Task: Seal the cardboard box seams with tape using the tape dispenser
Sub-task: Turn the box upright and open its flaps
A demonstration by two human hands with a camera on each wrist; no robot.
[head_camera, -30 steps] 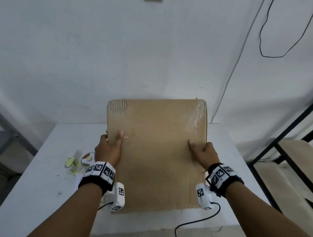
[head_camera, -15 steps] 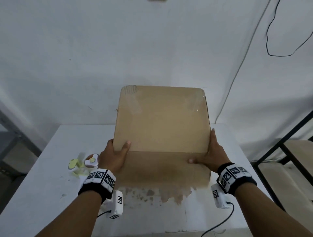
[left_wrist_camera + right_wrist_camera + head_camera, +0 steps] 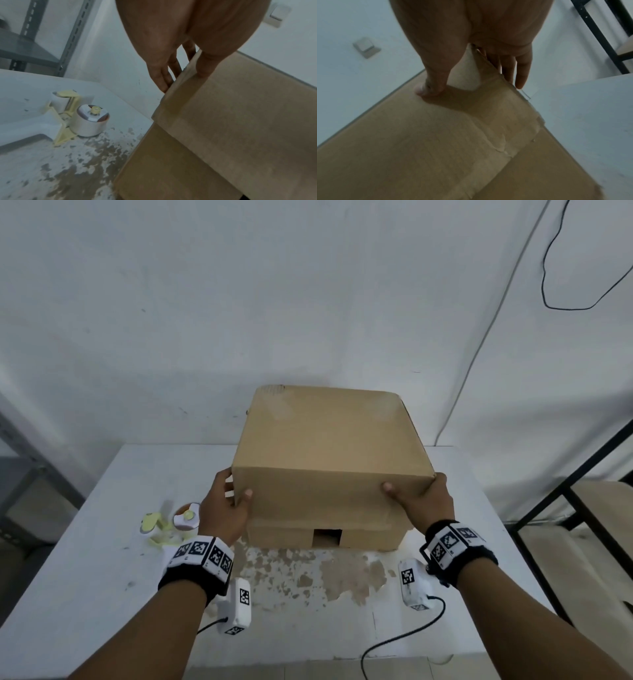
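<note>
A brown cardboard box (image 3: 329,446) sits on the white table (image 3: 102,542), its broad plain face up. The side facing me shows two flaps with a dark gap (image 3: 327,537) between them. My left hand (image 3: 236,491) grips the near left corner, thumb on the front face and fingers (image 3: 164,83) along the left side. My right hand (image 3: 416,494) grips the near right corner in the same way, thumb (image 3: 426,89) on the cardboard. A yellow tape dispenser (image 3: 171,522) with a clear tape roll (image 3: 91,121) lies on the table left of the box, untouched.
The paint has flaked off in a patch (image 3: 325,570) on the table in front of the box. A black metal rack (image 3: 565,508) stands to the right and a grey shelf post (image 3: 20,460) to the left. The wall is close behind the box.
The box stood tilted up with its broad face towards me; it has tipped away and now lies flat. Both hands have slid from that face to the near corners.
</note>
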